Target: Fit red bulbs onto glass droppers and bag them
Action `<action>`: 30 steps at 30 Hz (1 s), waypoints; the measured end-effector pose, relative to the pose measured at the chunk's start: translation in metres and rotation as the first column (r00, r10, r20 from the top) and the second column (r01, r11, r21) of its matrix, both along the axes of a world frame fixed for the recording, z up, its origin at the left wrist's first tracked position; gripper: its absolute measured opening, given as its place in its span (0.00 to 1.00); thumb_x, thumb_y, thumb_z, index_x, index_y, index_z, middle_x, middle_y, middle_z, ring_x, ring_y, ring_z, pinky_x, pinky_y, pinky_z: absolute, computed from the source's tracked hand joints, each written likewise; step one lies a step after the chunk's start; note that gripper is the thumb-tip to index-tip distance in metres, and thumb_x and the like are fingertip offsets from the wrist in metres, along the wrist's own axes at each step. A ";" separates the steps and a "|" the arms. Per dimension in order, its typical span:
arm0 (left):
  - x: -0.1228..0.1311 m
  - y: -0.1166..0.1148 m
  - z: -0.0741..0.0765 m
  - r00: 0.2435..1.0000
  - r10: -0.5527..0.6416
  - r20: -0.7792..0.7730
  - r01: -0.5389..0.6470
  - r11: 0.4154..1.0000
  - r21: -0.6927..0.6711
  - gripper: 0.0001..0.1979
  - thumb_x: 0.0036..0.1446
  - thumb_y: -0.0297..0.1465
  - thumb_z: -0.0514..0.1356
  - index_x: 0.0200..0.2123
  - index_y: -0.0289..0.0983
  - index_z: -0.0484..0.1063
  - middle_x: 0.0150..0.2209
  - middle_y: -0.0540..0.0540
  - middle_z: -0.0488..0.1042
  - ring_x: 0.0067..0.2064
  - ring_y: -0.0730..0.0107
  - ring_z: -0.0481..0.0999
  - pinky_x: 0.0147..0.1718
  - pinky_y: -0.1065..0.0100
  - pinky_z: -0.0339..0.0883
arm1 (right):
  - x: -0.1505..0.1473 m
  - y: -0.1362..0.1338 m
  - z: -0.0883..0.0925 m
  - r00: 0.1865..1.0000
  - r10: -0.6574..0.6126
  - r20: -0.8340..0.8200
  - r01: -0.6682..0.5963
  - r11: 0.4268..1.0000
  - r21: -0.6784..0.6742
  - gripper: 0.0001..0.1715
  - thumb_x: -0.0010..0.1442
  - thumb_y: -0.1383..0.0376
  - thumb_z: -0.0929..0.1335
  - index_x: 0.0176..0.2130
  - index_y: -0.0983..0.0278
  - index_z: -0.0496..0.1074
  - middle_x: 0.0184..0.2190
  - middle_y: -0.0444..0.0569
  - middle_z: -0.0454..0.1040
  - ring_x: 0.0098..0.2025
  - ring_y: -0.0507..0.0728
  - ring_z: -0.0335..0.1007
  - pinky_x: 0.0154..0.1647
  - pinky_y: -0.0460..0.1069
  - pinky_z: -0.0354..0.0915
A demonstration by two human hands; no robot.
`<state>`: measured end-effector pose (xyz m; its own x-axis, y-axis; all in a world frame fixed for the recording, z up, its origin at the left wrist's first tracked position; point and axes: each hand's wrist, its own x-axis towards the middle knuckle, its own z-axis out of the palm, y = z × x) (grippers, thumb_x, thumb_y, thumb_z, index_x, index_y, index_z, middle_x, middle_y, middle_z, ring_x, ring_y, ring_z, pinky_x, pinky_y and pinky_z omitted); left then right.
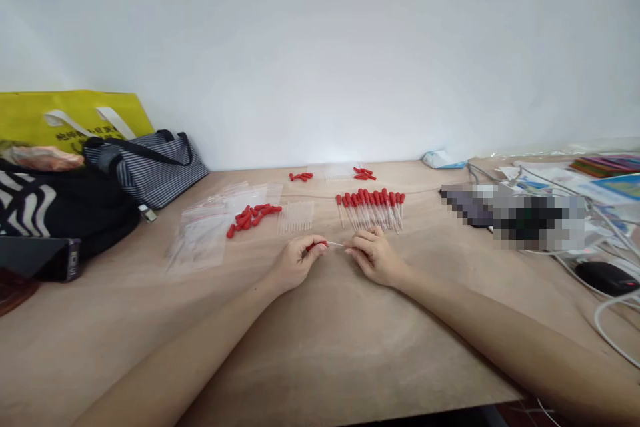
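Observation:
Between finger and thumb, my left hand [299, 260] pinches a red rubber bulb [316, 245]. A thin clear dropper tube [336, 245] runs from that bulb to my right hand [374, 256], whose closed fingers grip its other end. Just beyond my right hand lies a row of droppers with red bulbs [370, 199], their tubes pointing toward me. Loose clear tubes [296, 217] are lined up beyond my left hand. To their left is a pile of loose red bulbs [250, 217], partly on clear plastic bags [203, 230].
Farther back are more red bulbs [301, 177] and a bag of tubes [340, 172]. A striped bag [155, 163] and a yellow bag [30, 113] stand at left. At right are a tissue pack [444, 159], white cables [607, 320] and a black mouse [606, 277].

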<state>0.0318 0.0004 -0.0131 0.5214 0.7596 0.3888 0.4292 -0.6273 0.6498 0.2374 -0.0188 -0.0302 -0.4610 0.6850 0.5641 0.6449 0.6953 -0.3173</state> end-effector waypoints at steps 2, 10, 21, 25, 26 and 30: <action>-0.002 0.000 -0.001 0.999 0.012 -0.031 -0.011 1.000 0.024 0.11 0.57 0.33 0.49 0.33 0.35 0.69 0.26 0.49 0.72 0.30 0.72 0.71 0.31 0.70 0.64 | 0.001 0.001 0.000 0.999 0.018 0.027 -0.018 1.000 0.012 0.10 0.60 0.66 0.59 0.35 0.64 0.68 0.28 0.46 0.69 0.31 0.51 0.62 0.38 0.49 0.49; -0.003 -0.004 0.002 0.980 0.004 -0.201 0.030 0.986 0.166 0.09 0.56 0.32 0.51 0.30 0.38 0.70 0.26 0.51 0.75 0.28 0.72 0.71 0.48 0.57 0.54 | 0.006 0.001 0.005 0.977 0.039 0.212 -0.061 0.993 0.100 0.12 0.60 0.67 0.58 0.32 0.64 0.69 0.27 0.45 0.70 0.28 0.50 0.59 0.37 0.50 0.46; -0.002 -0.007 0.002 0.971 -0.023 -0.238 0.088 0.960 0.266 0.11 0.58 0.33 0.48 0.30 0.37 0.68 0.24 0.51 0.73 0.26 0.74 0.69 0.48 0.59 0.54 | -0.002 -0.004 0.007 0.983 0.005 0.182 -0.032 0.989 0.145 0.13 0.59 0.67 0.57 0.33 0.64 0.69 0.25 0.45 0.68 0.26 0.51 0.56 0.34 0.50 0.45; -0.002 -0.007 0.002 0.964 -0.022 -0.265 0.097 0.956 0.275 0.12 0.57 0.32 0.48 0.29 0.37 0.69 0.23 0.51 0.72 0.27 0.73 0.70 0.48 0.59 0.54 | -0.005 -0.005 0.007 0.983 0.006 0.182 -0.032 0.990 0.138 0.12 0.58 0.68 0.58 0.31 0.65 0.69 0.25 0.46 0.68 0.26 0.51 0.55 0.34 0.50 0.45; -0.002 -0.007 0.002 0.963 -0.018 -0.268 0.094 0.957 0.275 0.12 0.57 0.32 0.48 0.29 0.38 0.69 0.24 0.51 0.72 0.28 0.73 0.70 0.48 0.59 0.54 | -0.005 -0.005 0.007 0.984 0.006 0.180 -0.031 0.990 0.136 0.12 0.58 0.68 0.58 0.31 0.65 0.68 0.25 0.46 0.68 0.26 0.51 0.55 0.34 0.50 0.45; -0.003 -0.007 0.000 0.959 -0.025 -0.281 0.102 0.959 0.263 0.11 0.56 0.33 0.49 0.29 0.38 0.69 0.25 0.50 0.73 0.28 0.72 0.70 0.48 0.59 0.54 | -0.008 -0.004 0.006 0.983 0.018 0.182 -0.043 0.990 0.136 0.12 0.58 0.68 0.57 0.31 0.65 0.68 0.24 0.45 0.67 0.25 0.50 0.54 0.33 0.50 0.45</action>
